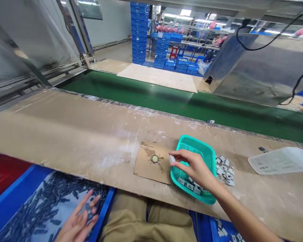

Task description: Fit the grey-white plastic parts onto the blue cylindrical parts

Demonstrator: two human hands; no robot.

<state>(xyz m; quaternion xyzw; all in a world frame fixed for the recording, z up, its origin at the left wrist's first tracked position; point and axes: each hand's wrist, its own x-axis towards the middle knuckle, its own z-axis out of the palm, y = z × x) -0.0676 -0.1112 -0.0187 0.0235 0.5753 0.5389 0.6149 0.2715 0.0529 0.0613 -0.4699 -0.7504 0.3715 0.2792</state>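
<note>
My right hand [192, 164] pinches a small white block-shaped piece [171, 159] between thumb and fingers, at the left rim of a green plastic basket [212, 158]. Similar white pieces [189, 185] lie in the basket below the hand. Beside it, a cardboard square [143, 164] carries a small round pale disc with a dark toothed rim [155, 159]. My left hand [78, 218] is palm up over a blue bin [10, 198] of dark blue, stick-like plastic parts [53, 198]. A small dark blue part [89, 209] shows between its partly curled fingers.
More white pieces [225, 169] lie right of the basket, near a translucent bottle [280, 160] on its side. A green conveyor belt [141, 92] runs behind the cardboard-covered table [65, 127]. A second blue bin [213, 228] stands below the table edge. Blue crates [138, 33] are stacked beyond.
</note>
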